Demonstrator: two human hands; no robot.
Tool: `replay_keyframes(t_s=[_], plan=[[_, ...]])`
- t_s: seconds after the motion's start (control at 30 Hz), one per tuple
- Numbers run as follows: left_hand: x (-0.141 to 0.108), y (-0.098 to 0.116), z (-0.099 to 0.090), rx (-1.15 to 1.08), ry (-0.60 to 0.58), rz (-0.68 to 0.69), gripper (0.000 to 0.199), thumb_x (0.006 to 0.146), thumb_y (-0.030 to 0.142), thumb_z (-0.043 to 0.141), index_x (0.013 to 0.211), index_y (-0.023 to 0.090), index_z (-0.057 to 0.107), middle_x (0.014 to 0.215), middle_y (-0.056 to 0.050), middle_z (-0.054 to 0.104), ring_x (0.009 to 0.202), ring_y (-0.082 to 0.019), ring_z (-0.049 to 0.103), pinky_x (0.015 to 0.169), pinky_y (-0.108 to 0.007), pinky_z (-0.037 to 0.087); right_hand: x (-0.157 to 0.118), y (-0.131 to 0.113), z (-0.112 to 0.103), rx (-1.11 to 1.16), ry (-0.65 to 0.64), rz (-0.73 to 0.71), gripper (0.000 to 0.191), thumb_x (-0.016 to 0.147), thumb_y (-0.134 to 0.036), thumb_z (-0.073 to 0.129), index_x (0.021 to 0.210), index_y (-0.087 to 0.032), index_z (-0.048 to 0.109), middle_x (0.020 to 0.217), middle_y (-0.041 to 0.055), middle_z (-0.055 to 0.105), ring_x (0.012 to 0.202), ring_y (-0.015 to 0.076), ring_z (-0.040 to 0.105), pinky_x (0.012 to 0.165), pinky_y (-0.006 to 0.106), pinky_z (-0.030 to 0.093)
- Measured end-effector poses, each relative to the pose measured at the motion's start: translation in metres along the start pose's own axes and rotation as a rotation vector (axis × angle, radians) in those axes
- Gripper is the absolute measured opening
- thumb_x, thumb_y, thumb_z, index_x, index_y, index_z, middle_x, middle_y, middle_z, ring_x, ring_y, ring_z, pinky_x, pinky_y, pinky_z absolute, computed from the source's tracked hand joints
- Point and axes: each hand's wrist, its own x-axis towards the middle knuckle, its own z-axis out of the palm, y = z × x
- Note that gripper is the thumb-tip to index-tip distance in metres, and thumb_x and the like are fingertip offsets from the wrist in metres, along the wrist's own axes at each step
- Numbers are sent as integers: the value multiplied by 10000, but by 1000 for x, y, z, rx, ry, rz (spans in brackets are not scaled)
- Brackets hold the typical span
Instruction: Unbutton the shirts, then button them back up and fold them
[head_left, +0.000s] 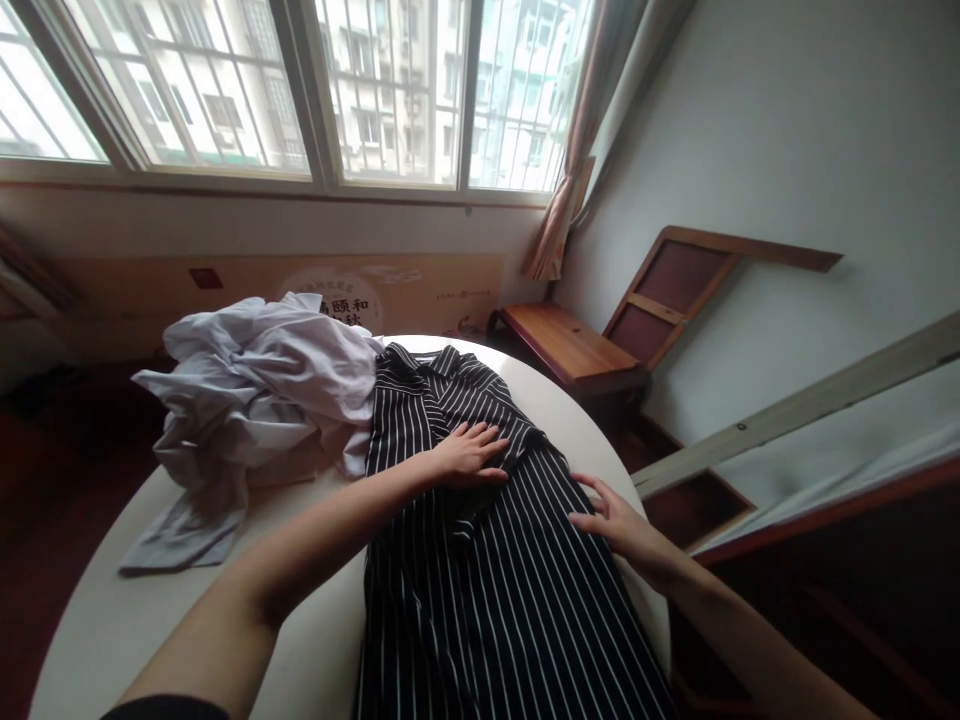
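Observation:
A black garment with white stripes (525, 590) lies along a round white table (315, 620), its collar toward the window and its lower part running out of view at the bottom. Across its upper middle, one sleeve is folded inward. My left hand (471, 455) rests on that folded part, palm down with the fingers spread. At the garment's right edge is my right hand (609, 512), fingers apart, the fingertips at the striped cloth. Neither hand grips anything.
Crumpled pale grey-white cloth (262, 385) is heaped on the table's left side, one end trailing toward the front. Past the table's far right edge stands a wooden chair (574, 345). Barred windows (390, 90) fill the back, with a curtain (551, 235) at their right.

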Motion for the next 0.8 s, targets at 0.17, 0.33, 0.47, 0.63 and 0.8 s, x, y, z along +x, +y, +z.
replay_keyframes(t_s=[0.17, 0.33, 0.47, 0.63, 0.8], plan=[[31, 18, -20, -173, 113, -249, 723, 846, 697, 194, 1428, 279, 286, 1261, -113, 571, 1151, -292, 531, 913, -411, 414, -45, 7, 12, -235, -94, -216, 889, 659, -280, 701, 1428, -194, 263, 1480, 129, 306, 1358, 275, 295, 1127, 423, 214], [72, 46, -28, -273, -63, -182, 691, 830, 700, 259, 1290, 241, 493, 1140, -103, 645, 1033, -272, 607, 840, -344, 455, -80, -9, 37, -514, -187, -256, 842, 664, -119, 545, 1447, -231, 254, 1474, 83, 337, 1365, 255, 290, 1138, 458, 171], [89, 57, -27, -214, -3, -260, 613, 793, 680, 403, 957, 144, 650, 944, -158, 678, 898, -294, 638, 753, -353, 475, -99, -10, 45, -631, -221, -220, 798, 654, -100, 484, 1419, -264, 327, 1444, 64, 387, 1341, 251, 341, 1123, 475, 237], [72, 37, -39, -446, 362, -427, 303, 758, 469, 588, 747, 166, 590, 757, -59, 632, 733, -184, 602, 672, -283, 463, -111, 3, 44, -756, -88, -421, 818, 678, -78, 477, 1431, -341, 292, 1411, 79, 407, 1229, 297, 476, 963, 453, 466], [-6, -11, -39, -742, 622, -551, 105, 757, 259, 549, 797, 164, 530, 669, 12, 530, 576, -107, 508, 548, -223, 424, -98, 1, 99, -818, -449, -636, 586, 821, -227, 525, 1364, -398, 388, 1339, 96, 477, 833, 221, 655, 676, 321, 552]])
